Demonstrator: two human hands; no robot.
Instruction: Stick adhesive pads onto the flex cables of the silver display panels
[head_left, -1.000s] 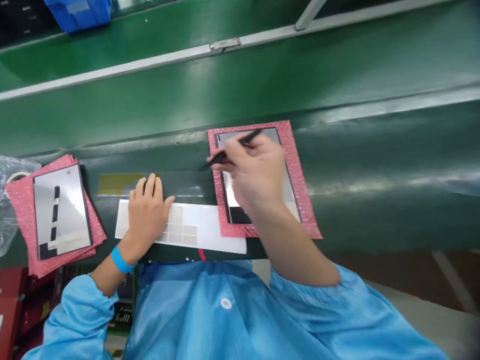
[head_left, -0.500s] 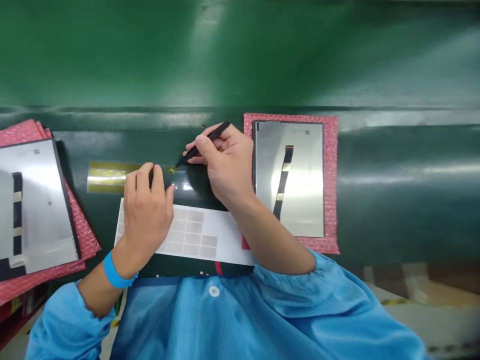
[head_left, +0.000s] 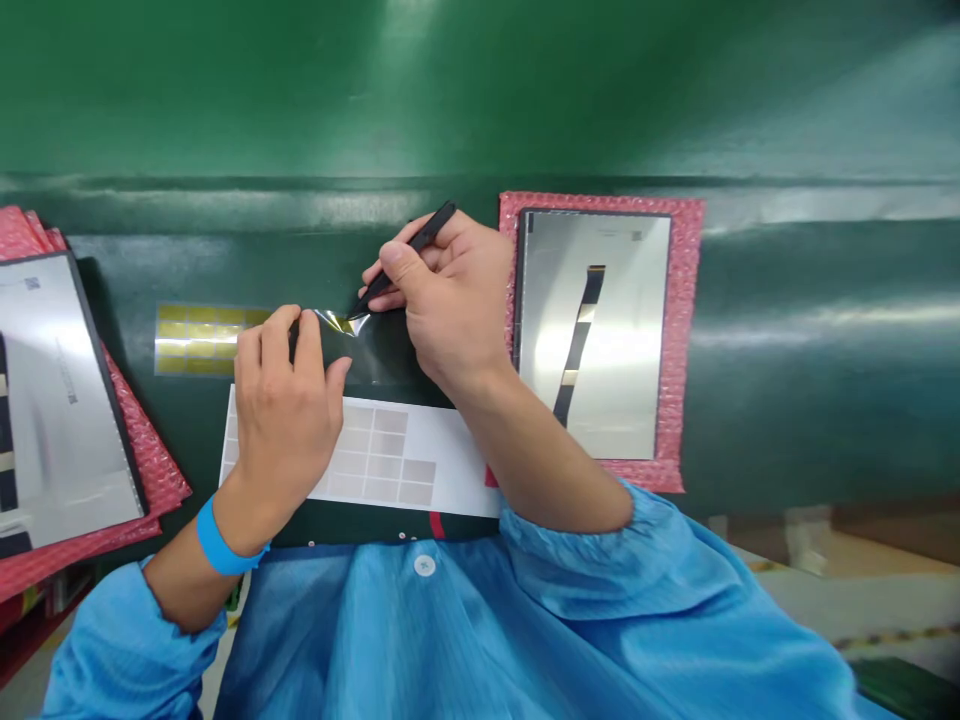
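Observation:
In the head view, my right hand (head_left: pixel 457 300) grips black tweezers (head_left: pixel 405 260), their tip down at a small yellow piece on a clear film. The clear film (head_left: pixel 375 360) bulges and creases at that tip. My left hand (head_left: pixel 289 400) lies palm down with fingers stretched forward, fingertips on the film's strip of yellow stickers (head_left: pixel 195 338); part of the strip is hidden beneath them. A small dark patch shows between two of its fingers; I cannot tell what it is. Under the left palm and wrist lies a white sheet with grey rectangles (head_left: pixel 382 450).
To the right, a silvery display panel (head_left: pixel 622 350) with a black ribbon cable rests on pink bubble wrap (head_left: pixel 684 340). Another silvery panel (head_left: pixel 60 400) lies on stacked pink bubble wrap (head_left: pixel 150 440) at the left. The bench (head_left: pixel 810 400) is green.
The clear film now lifts and creases at the tweezers' tip, where it lay flatter before. Both hands stay at the film, and the whole view has shifted slightly.

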